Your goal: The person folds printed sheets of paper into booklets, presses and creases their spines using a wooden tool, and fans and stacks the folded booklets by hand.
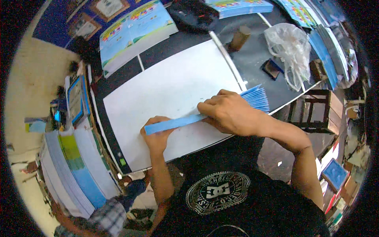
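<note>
A thin stack of blue-edged paper sheets [173, 124] stands on its edge over the white work surface [166, 91], near the side closest to me. My left hand [157, 143] is wrapped round its left end, fingers behind and thumb side in front. Over the right part lies my right hand [231, 112], its fingers bent and pinching the stack. Beyond that hand the right end spreads into a fan of separate blue and white edges. The fingertips of my right hand are partly hidden.
Printed sheets [136, 33] are piled at the far left, beside a black bag [193, 15]. A wooden cylinder [240, 38], a small dark box [272, 69] and a clear plastic bag [290, 51] lie to the right. Tall paper stacks [75, 166] and a person's plaid sleeve [106, 219] are at left.
</note>
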### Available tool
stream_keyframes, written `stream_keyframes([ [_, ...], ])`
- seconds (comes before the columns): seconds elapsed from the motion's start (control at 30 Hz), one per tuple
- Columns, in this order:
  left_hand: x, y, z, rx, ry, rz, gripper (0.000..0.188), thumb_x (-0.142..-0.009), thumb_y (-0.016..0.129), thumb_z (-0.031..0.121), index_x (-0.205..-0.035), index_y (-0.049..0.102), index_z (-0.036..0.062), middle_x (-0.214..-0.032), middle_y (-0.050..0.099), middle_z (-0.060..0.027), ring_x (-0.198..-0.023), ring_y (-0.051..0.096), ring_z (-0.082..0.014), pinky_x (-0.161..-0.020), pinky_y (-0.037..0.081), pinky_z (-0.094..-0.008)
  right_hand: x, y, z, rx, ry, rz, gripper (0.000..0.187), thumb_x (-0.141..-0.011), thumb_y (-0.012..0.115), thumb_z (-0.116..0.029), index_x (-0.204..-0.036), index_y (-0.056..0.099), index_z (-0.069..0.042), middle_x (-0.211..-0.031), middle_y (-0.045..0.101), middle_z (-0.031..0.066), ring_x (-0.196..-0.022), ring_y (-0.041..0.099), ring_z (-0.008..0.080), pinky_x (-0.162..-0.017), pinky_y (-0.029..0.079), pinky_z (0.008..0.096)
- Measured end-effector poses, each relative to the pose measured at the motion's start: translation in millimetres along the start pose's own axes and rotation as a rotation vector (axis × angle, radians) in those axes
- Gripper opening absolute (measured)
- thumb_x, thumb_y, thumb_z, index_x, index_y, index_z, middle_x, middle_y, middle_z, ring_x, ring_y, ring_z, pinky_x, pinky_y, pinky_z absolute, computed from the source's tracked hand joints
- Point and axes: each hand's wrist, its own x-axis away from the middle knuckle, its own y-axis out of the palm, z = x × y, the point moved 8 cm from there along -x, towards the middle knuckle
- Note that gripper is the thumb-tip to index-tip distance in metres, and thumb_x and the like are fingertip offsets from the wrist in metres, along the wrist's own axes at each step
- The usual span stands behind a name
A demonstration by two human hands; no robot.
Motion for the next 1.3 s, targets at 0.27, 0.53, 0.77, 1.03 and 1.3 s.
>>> stream_keyframes([
  [0.27,-77.6,-39.0,58.4,0.176,0.249,0.391,0.034,-0.089,0.074,0.024,-0.112,0.066,-0.0008,-0.11,0.067,-0.012,-0.102,0.063,-0.0206,-0.091,0.051,-0.036,26.1,-116.1,4.5,-0.301,0.033,0.51,0.019,-0.086,0.07,-0.008,-0.098,0.057,-0.002,-0.076,0.058,0.0209,-0.073,0.064,0.0381,-0.062,0.049,0.0409],
  [0.53,-180.2,41.2,-10.6,0.038,0.108,0.227,0.038,-0.093,0.074,0.035,-0.107,0.066,0.0001,-0.099,0.068,-0.0048,-0.092,0.062,-0.0135,-0.085,0.049,-0.0287,49.6,-273.3,91.0,-0.82,0.08,1.461,0.033,-0.097,0.066,-0.027,-0.115,0.059,0.0,-0.095,0.068,0.0084,-0.077,0.067,0.0165,-0.064,0.057,0.0295],
  [0.77,-180.6,72.0,-10.7,-0.367,0.268,0.157,0.034,-0.084,0.081,0.027,-0.105,0.068,0.0036,-0.1,0.067,-0.0102,-0.089,0.064,-0.0235,-0.077,0.05,-0.0347,41.7,-292.0,342.6,-1.274,0.066,1.696,0.042,-0.1,0.054,-0.012,-0.14,0.044,-0.001,-0.132,0.059,0.0191,-0.12,0.06,0.0374,-0.101,0.049,0.0573],
  [1.03,-188.2,119.2,3.2,-0.256,0.269,0.096,0.032,-0.084,0.081,0.023,-0.104,0.068,0.0028,-0.1,0.067,-0.012,-0.089,0.065,-0.022,-0.077,0.052,-0.0332,112.1,-216.9,474.3,-1.315,0.456,2.196,0.051,-0.093,0.059,-0.001,-0.141,0.042,0.002,-0.133,0.059,0.0181,-0.113,0.065,0.0391,-0.092,0.053,0.063],
  [1.3,-186.8,80.9,-7.6,-0.278,0.25,0.156,0.028,-0.087,0.079,0.022,-0.102,0.067,0.0016,-0.1,0.067,-0.0107,-0.092,0.066,-0.0224,-0.076,0.054,-0.0326,63.9,-111.6,502.4,-1.248,1.267,2.071,0.05,-0.081,0.077,-0.024,-0.121,0.062,0.003,-0.11,0.071,0.0137,-0.094,0.071,0.0302,-0.075,0.059,0.044],
])
